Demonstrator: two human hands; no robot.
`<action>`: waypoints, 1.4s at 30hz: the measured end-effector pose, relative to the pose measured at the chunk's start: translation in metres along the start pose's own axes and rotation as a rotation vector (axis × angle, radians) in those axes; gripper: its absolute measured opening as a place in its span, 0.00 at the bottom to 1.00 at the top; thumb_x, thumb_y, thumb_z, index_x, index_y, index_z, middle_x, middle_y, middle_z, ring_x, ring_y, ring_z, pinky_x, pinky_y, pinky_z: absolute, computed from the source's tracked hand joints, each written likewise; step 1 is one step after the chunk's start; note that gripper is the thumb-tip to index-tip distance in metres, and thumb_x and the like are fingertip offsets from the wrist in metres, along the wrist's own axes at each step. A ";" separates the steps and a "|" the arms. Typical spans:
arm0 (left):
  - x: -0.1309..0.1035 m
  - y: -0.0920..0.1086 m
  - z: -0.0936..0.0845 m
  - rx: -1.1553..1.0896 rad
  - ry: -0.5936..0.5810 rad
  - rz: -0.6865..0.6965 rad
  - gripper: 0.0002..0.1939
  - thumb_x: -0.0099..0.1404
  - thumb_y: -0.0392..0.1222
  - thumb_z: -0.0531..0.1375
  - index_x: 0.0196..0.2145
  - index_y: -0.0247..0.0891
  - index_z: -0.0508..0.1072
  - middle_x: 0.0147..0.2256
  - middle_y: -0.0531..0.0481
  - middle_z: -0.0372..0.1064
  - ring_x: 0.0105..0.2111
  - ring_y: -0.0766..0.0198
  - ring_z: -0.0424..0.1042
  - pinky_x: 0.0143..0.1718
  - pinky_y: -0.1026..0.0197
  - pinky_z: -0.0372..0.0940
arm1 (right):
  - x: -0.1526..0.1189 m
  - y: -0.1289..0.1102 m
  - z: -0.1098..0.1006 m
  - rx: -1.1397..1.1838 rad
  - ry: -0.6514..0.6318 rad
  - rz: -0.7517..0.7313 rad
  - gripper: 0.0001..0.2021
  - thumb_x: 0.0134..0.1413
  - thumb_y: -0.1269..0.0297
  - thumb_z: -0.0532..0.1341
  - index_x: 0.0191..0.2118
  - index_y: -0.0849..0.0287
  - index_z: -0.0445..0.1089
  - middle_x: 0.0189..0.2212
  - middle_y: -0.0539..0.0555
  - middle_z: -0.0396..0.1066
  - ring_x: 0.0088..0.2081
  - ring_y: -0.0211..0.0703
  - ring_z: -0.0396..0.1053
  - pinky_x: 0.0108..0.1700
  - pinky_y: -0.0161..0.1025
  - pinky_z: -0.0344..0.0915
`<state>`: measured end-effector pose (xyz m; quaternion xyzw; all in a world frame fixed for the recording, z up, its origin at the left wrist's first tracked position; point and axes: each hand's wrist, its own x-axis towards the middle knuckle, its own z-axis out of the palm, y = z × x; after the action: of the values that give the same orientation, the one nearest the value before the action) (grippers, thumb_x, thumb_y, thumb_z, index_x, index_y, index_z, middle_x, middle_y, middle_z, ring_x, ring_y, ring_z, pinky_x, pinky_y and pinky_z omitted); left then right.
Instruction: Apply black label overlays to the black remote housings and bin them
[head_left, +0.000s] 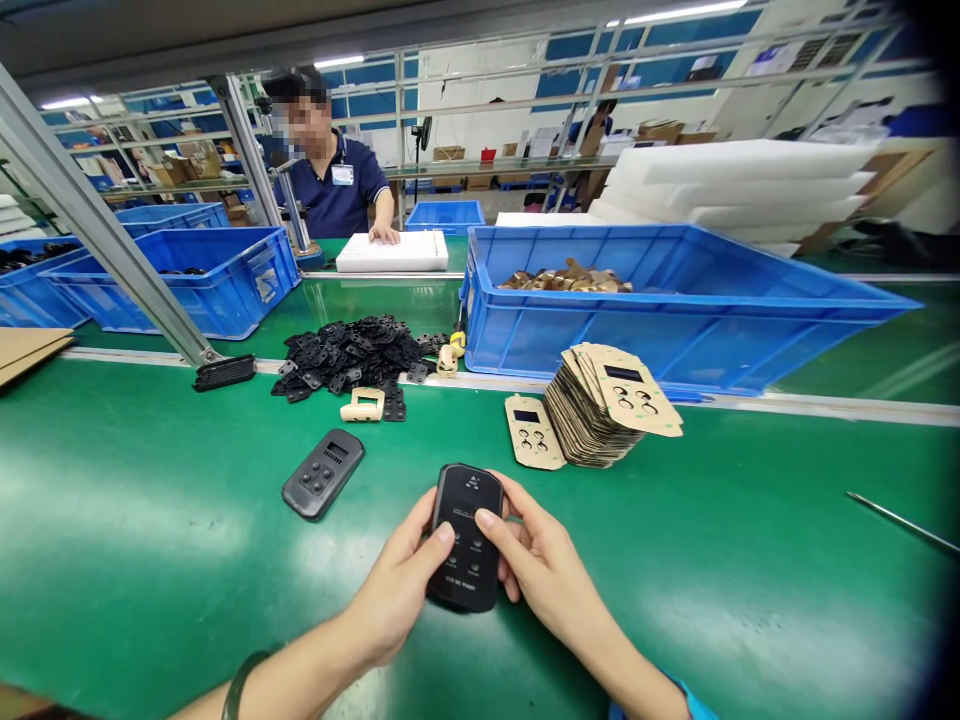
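Note:
Both hands hold a black handheld device (469, 500) with small round buttons and white print on its front. My left hand (401, 575) grips its left edge, thumb lying on the face near the buttons. From the other side my right hand (536, 550) wraps the right edge, its thumb pressed on the front. The device is raised a little over the green table. A second dark device housing (324, 474), with button pads and a small window, lies to the left. Beyond my right hand stands a stack of tan backed panels (600, 410), with one loose panel (532, 432) beside it.
A heap of black rubber pads (352, 355) and a cream plastic part (363, 404) lie ahead. Blue bins (600, 335) line the back. A metal rod (900, 520) lies at right. A co-worker (330, 180) rests a hand on a white box (392, 252).

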<state>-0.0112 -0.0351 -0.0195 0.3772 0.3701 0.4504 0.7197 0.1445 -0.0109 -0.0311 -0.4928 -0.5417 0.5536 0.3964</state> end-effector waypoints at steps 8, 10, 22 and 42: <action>0.001 0.000 0.011 0.083 -0.109 -0.012 0.42 0.52 0.34 0.67 0.59 0.42 0.51 0.34 0.48 0.69 0.33 0.60 0.69 0.34 0.60 0.63 | -0.001 -0.004 0.006 0.000 0.059 0.003 0.25 0.54 0.49 0.57 0.52 0.60 0.58 0.19 0.42 0.59 0.13 0.33 0.59 0.11 0.29 0.59; 0.001 0.000 0.010 0.058 -0.104 -0.027 0.42 0.52 0.36 0.68 0.59 0.43 0.50 0.34 0.48 0.69 0.32 0.61 0.69 0.30 0.62 0.63 | -0.002 -0.003 0.006 -0.010 0.052 -0.013 0.24 0.55 0.49 0.57 0.53 0.59 0.58 0.18 0.42 0.60 0.13 0.34 0.59 0.12 0.30 0.59; 0.006 0.004 0.007 0.200 -0.007 0.016 0.33 0.58 0.46 0.63 0.57 0.43 0.56 0.54 0.42 0.59 0.51 0.52 0.63 0.50 0.53 0.61 | 0.002 -0.019 -0.028 -0.391 -0.049 -0.198 0.22 0.60 0.60 0.51 0.58 0.61 0.56 0.26 0.49 0.69 0.26 0.41 0.68 0.28 0.36 0.66; 0.023 0.011 -0.020 0.290 0.165 0.071 0.27 0.53 0.46 0.66 0.50 0.37 0.67 0.46 0.42 0.64 0.38 0.62 0.69 0.39 0.60 0.65 | 0.041 -0.012 -0.061 -1.144 0.318 -0.591 0.15 0.61 0.72 0.49 0.45 0.61 0.71 0.41 0.60 0.75 0.40 0.51 0.69 0.42 0.44 0.66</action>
<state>-0.0260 -0.0060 -0.0229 0.4518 0.4754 0.4468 0.6085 0.1946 0.0428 -0.0198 -0.5320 -0.7975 -0.0328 0.2827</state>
